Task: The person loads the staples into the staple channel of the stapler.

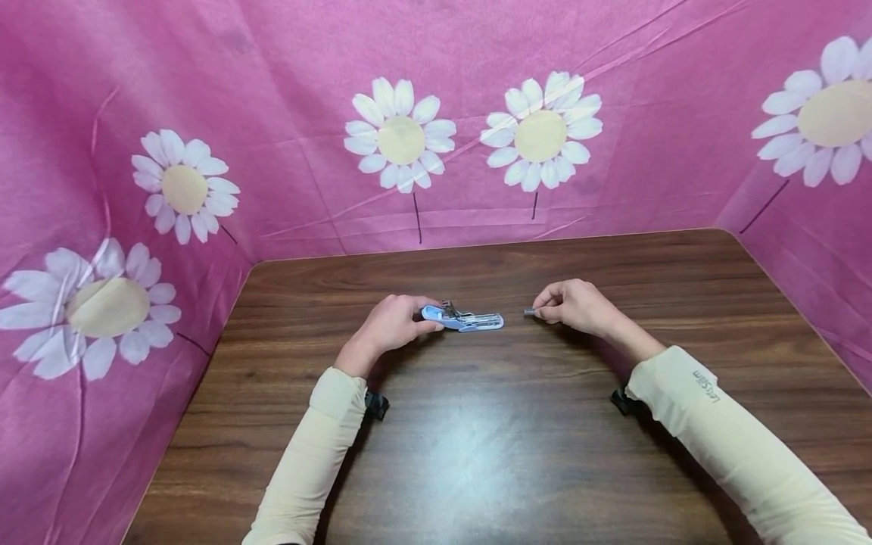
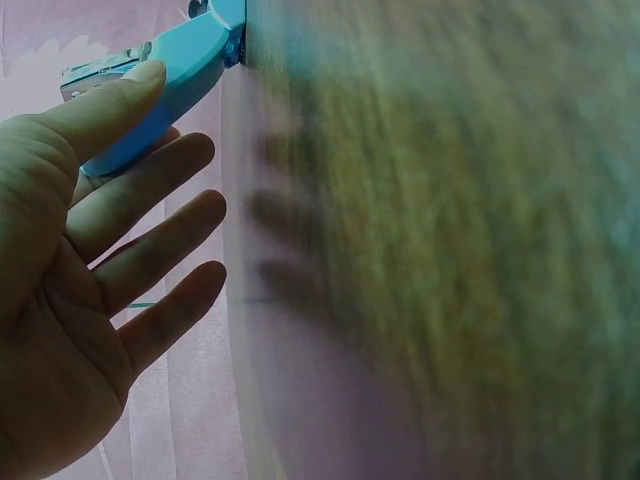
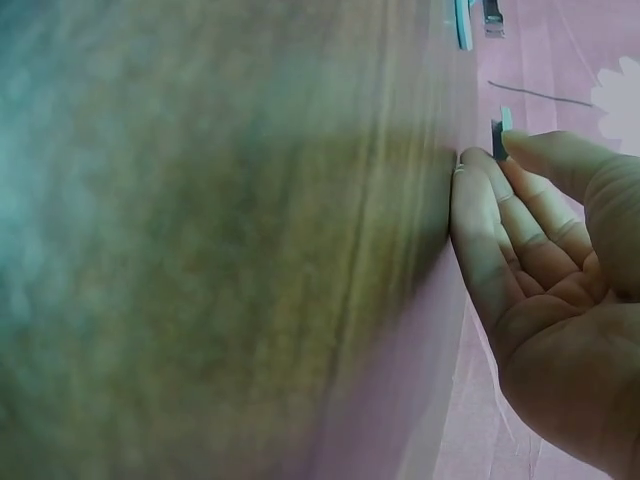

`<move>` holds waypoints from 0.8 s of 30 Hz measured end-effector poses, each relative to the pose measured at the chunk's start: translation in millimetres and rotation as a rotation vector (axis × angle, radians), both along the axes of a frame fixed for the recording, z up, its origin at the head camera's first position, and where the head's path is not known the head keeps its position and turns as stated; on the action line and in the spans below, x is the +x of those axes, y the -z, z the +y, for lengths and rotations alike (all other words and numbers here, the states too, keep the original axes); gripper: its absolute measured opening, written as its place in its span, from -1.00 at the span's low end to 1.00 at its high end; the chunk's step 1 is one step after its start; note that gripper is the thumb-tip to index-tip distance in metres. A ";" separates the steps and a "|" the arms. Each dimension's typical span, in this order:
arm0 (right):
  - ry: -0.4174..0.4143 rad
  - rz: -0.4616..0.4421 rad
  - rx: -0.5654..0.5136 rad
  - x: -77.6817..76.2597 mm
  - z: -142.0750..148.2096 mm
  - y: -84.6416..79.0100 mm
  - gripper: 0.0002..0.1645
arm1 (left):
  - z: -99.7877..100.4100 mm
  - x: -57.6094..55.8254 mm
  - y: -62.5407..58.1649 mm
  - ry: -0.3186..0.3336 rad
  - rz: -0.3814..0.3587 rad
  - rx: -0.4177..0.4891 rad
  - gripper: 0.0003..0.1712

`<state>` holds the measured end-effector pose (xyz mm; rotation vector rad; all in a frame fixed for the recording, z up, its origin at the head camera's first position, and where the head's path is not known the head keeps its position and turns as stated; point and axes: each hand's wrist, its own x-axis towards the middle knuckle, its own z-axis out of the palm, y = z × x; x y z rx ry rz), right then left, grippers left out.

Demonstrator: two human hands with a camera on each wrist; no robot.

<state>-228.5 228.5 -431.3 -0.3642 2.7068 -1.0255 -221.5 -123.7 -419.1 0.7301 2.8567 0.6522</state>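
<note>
A light-blue stapler [image 1: 482, 324] lies opened up over the middle of the table, its metal parts facing upward. My left hand [image 1: 393, 324] pinches its rear end between thumb and forefinger; in the left wrist view the thumb [image 2: 120, 105] presses on the blue body [image 2: 190, 75] while the other fingers spread away from it. To the right, my right hand [image 1: 575, 304] pinches a short strip of staples [image 1: 528, 312] between thumb and fingertips. That small grey strip [image 3: 499, 138] stands upright at the thumb tip in the right wrist view. A gap separates strip and stapler.
The dark wood-grain table [image 1: 477, 424] reaches to a pink cloth [image 1: 293, 151] with white daisies, which hangs at the back and both sides. Black wrist straps [image 1: 376, 406] show below the pale sleeves [image 1: 306, 454].
</note>
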 end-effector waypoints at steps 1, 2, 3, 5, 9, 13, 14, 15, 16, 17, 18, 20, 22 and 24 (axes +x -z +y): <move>-0.003 -0.003 -0.007 0.2 0.2 0.1 -0.87 | -0.1 0.1 -0.2 0.001 0.003 -0.003 -0.53; -0.005 -0.004 -0.012 0.2 0.3 0.4 -0.86 | -0.2 0.2 -0.4 0.002 0.005 -0.005 -0.53; -0.007 -0.005 -0.016 0.3 0.6 0.7 -0.85 | -0.3 0.4 -0.5 0.003 0.007 -0.006 -0.54; -0.010 -0.008 -0.019 0.9 0.9 1.2 -0.80 | -0.1 0.7 -1.3 0.003 0.005 -0.008 -0.55; -0.004 -0.029 -0.024 2.0 0.8 0.9 -0.72 | -0.1 0.4 -2.6 0.001 -0.003 -0.011 -0.55; -0.003 -0.039 -0.024 2.5 0.2 -0.4 -0.72 | -0.1 -0.4 -3.2 0.000 -0.005 -0.015 -0.54; -0.004 -0.033 -0.017 2.6 0.0 -0.5 -0.72 | -0.1 -0.5 -3.2 -0.002 -0.006 -0.016 -0.54; -0.008 -0.027 -0.012 2.7 -0.2 -0.4 -0.72 | 0.1 -0.4 -3.3 -0.002 -0.006 -0.016 -0.53; -0.014 -0.019 -0.006 2.8 -0.5 -0.4 -0.73 | 0.1 -0.5 -3.1 -0.001 -0.003 -0.016 -0.53; -0.019 -0.010 0.004 2.9 -1.0 -0.3 -0.73 | 0.1 -0.6 -2.8 0.000 -0.003 -0.017 -0.53; -0.024 0.003 0.016 3.2 -1.6 -0.4 -0.74 | 0.1 -0.5 -2.7 0.000 -0.003 -0.018 -0.53; -0.037 0.032 0.039 3.3 -3.2 -0.1 -0.74 | -0.1 -0.2 -2.6 0.000 -0.001 -0.021 -0.52; -0.048 0.058 0.056 3.8 -5.4 -0.6 -0.74 | -0.2 0.1 -2.7 0.001 0.001 -0.023 -0.52; -0.050 0.075 0.069 4.3 -7.6 -1.4 -0.74 | -0.2 0.6 -3.2 -0.001 0.001 -0.024 -0.52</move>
